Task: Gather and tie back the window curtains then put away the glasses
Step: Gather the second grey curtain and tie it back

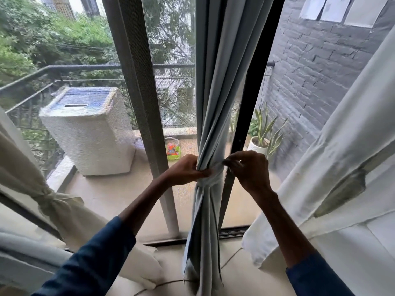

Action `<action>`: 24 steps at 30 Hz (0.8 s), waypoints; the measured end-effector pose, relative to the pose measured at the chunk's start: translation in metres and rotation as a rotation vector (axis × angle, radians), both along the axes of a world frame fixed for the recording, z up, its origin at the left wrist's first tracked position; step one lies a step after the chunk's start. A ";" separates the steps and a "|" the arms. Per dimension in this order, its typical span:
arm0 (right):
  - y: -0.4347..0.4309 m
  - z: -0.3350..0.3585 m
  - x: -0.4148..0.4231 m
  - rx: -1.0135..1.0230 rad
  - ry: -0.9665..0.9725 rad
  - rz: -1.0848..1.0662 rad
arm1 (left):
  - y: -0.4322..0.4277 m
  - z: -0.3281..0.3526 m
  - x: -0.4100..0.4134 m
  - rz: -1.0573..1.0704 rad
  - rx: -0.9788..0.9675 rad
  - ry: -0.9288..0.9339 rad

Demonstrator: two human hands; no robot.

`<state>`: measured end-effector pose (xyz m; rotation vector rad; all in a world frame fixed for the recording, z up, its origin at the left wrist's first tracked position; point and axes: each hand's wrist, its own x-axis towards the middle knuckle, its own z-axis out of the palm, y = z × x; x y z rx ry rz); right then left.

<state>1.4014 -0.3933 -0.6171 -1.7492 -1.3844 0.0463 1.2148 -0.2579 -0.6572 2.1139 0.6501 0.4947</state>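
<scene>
A grey-blue curtain [215, 86] hangs gathered in front of the window's centre. A fabric tie-back band [210, 181] of the same cloth wraps around its bunched middle. My left hand [186, 169] grips the band and the folds on the left side. At the right, my right hand [248, 167] pinches the band's loose end, pulled out a little from the curtain. A cream curtain [53, 199] at the left is bunched with a knot. No glasses are in view.
A white curtain [333, 159] hangs at the right. Dark window frames [136, 86] stand behind the curtain. Outside on the balcony are a washing machine [89, 133], a potted plant [263, 133] and a grey brick wall [316, 67].
</scene>
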 end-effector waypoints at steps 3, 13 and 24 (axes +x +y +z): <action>-0.004 0.000 0.008 -0.008 -0.002 0.042 | 0.002 0.004 -0.005 -0.065 -0.084 -0.069; -0.021 0.008 0.004 0.170 -0.288 0.177 | -0.005 0.008 -0.008 -0.075 -0.073 -0.127; 0.016 -0.025 -0.024 0.351 -0.139 0.356 | -0.009 0.011 -0.009 -0.105 -0.063 -0.080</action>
